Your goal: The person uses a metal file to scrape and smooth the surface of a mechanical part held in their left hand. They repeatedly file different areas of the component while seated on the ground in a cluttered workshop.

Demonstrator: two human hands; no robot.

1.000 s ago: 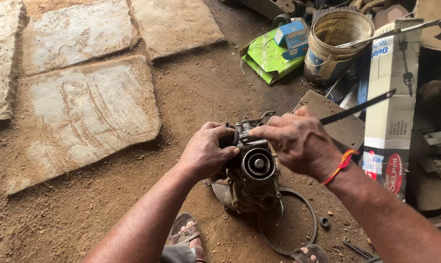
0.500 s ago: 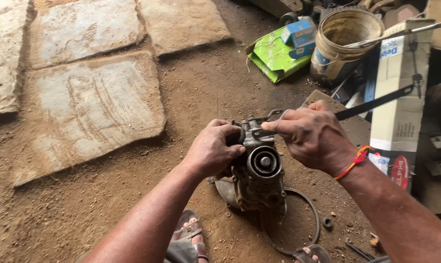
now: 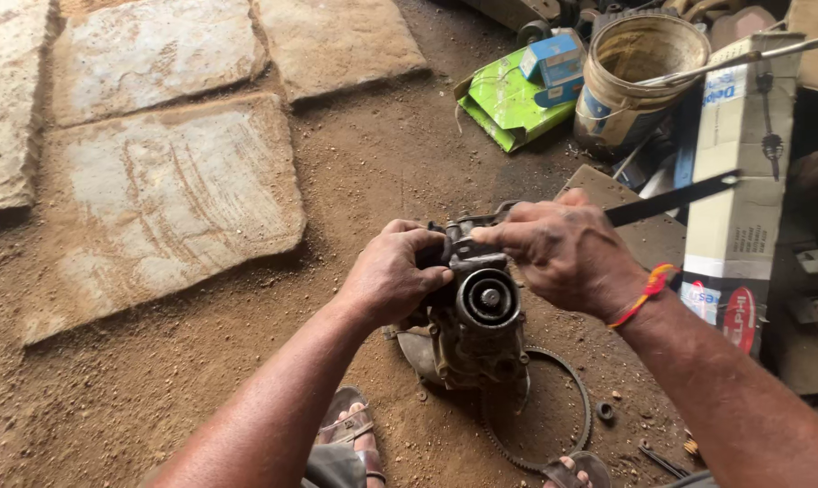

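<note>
A greasy grey metal engine part (image 3: 478, 325) with a round ribbed opening stands upright on the dirt floor between my feet. My left hand (image 3: 393, 271) grips its upper left side. My right hand (image 3: 561, 251) closes over its top right and holds a thin flat dark blade (image 3: 671, 199) that sticks out to the right. A red and yellow thread band circles my right wrist.
A toothed ring (image 3: 582, 425) lies on the ground behind the part. Flat stone slabs (image 3: 156, 199) cover the left. A green box (image 3: 508, 99), a dirty bucket (image 3: 639, 77), a tall white carton (image 3: 733, 181) and scrap crowd the right.
Both hands stay on the part. My right hand has shifted slightly left over its top, and the view has drifted a little.
</note>
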